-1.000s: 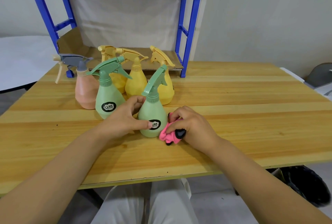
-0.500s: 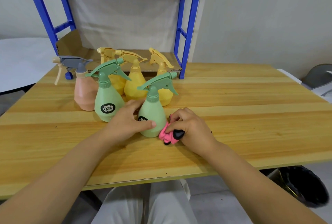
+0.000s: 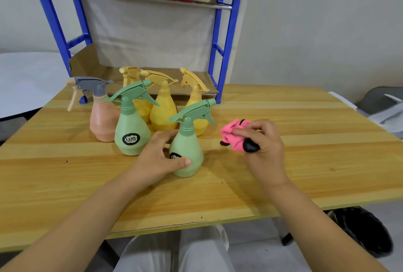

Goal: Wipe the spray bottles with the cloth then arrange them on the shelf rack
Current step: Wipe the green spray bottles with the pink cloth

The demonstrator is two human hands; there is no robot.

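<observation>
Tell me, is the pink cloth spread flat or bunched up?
Bunched up. The right hand grips the pink cloth as a crumpled wad, apart from the near green bottle.

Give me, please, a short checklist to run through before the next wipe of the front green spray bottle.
1. The left hand grips the front green plastic spray bottle: ok.
2. That bottle stands upright on the wooden table: ok.
3. The right hand holds the bunched pink cloth: ok.
4. The cloth touches the bottle: not ok, it is held apart, to the bottle's right.
5. The bottle's far side is already wiped: cannot tell.
</observation>
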